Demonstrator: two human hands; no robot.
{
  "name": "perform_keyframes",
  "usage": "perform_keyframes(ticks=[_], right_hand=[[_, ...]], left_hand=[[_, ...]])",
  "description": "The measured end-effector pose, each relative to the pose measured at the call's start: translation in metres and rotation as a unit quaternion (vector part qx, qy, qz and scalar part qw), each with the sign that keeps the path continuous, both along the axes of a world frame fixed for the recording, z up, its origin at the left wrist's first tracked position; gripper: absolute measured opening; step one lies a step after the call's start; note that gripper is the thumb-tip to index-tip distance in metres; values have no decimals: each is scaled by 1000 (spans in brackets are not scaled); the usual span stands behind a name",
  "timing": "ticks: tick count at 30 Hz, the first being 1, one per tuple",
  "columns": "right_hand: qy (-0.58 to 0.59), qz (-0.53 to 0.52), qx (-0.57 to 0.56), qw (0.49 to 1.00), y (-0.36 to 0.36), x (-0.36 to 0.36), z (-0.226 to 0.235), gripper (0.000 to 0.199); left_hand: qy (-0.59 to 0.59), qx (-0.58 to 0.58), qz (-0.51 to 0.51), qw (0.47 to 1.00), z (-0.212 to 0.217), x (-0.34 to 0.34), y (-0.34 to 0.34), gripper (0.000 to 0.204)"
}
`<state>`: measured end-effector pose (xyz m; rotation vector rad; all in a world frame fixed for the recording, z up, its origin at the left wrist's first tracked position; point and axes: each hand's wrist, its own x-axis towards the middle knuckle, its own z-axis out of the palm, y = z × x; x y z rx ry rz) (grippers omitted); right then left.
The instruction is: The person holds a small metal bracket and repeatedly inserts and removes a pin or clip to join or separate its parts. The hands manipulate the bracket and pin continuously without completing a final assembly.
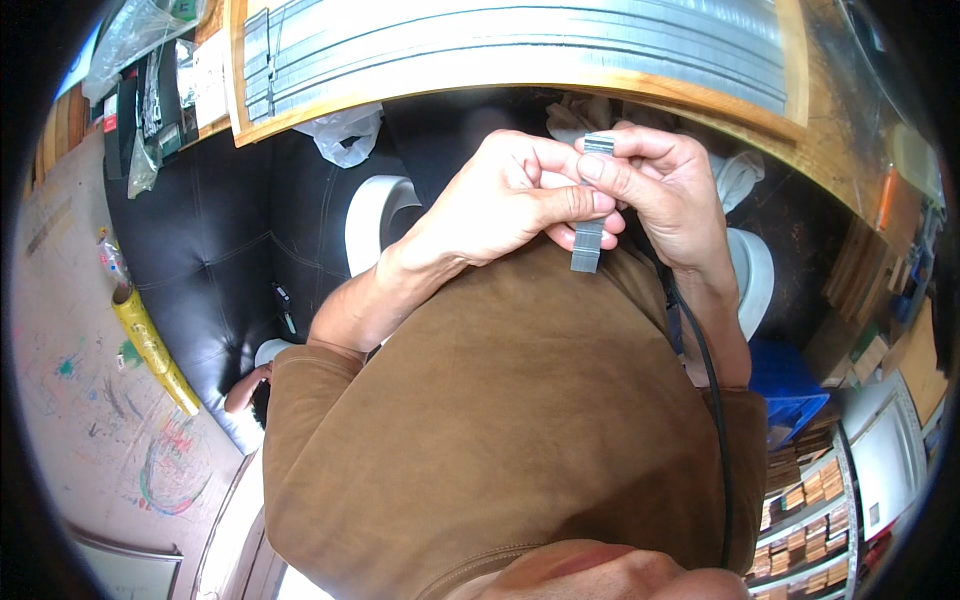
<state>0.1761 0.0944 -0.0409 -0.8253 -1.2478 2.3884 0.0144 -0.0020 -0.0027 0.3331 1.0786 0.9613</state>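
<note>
Presently, in head view, grey segmented strip [586,252] sits upright in picture, before brown shirt [480,400]. Left hand [510,195]: grip closed around strip's middle, thumb across face. Right hand [665,190]: grip pinching strip's upper part. Beyond: wood-framed tray [795,60] on worktop [850,110], bearing long rows of grey pieces [520,55].

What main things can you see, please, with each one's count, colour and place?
Ridged strip: one, grey, upper centre
Wooden tray: one, light brown, top
Strips in tray: many, silvery, top
Carrier bag: one, white, below tray
Padded seat: one, black, left
Roll: one, yellow, left
Crate: one, blue, right
Wood pieces: many, brown, lower right
Cable: one, black, right of centre
Other person: one, mostly hidden, left
Shirt: one, brown, centre
Left hand: one, bare, pinching strip
Right hand: one, bare, pinching strip
</note>
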Motion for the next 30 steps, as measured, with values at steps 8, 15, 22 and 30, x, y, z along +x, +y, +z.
perform_keyframes(ticks=[8,15,22,30], right_hand=[[-4,-4,5,1000,-1,-1,1,16],[0,-3,3,1000,-1,-1,-3,17],[19,-46,-56,997,0,-11,0,18],[-11,-54,-35,998,3,-15,0,13]], left_hand=[[-7,-9,2,1000,-1,0,0,21],[5,0,3,1000,-1,-1,0,22],[-1,33,4,999,-12,-13,10,21],[-20,52,12,998,-16,-18,14,19]])
